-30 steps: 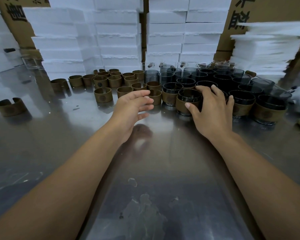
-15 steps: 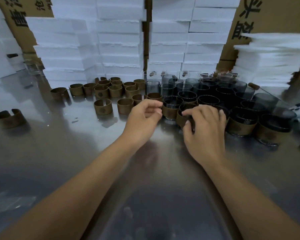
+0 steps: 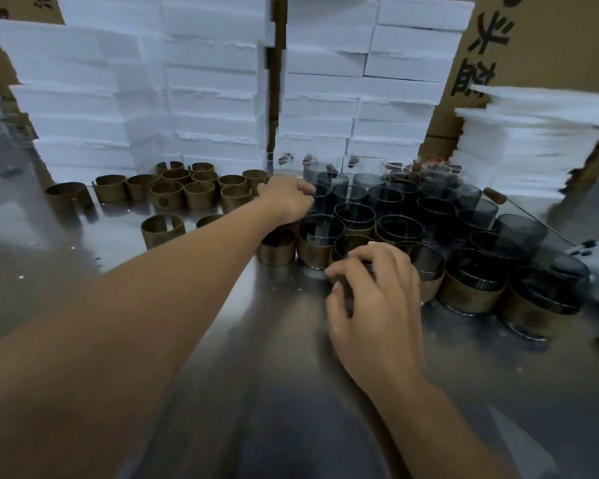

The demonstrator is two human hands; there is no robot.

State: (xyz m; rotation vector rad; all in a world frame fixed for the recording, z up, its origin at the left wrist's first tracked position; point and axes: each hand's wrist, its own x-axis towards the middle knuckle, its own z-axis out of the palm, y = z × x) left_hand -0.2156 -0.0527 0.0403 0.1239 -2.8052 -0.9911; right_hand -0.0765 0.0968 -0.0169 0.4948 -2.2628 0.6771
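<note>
1. Right hand: near edge of the glass cluster. Fingers are curled down over a sleeved glass, thumb and fingertips pinching its lower wall. Only the round dark rim shows past the knuckles.
2. Sleeved glass: front row, on the table, touching neighbours on both sides. Smoky cylinder with a matte brown wrap band.
3. Left hand: reached out to the back left of the cluster, fingers curled together. The tips are at a bare smoked glass; cannot tell if they grip it.
4. Table: brushed steel, glossy, smeared reflections.
5. Other sleeved glasses: right front, same dark glass and brown band, packed side by side.
6. Loose bands: brown C-shaped rings with a gap, grouped upright on the left; one stands apart, nearer.
7. Clear glasses: thin-walled, behind the dark ones.
8. White foam blocks: rough-edged slabs stacked high at the back.
9. Foam sheets: thin ragged pile on the right.
10. Cardboard box: brown, black printed characters.
</note>
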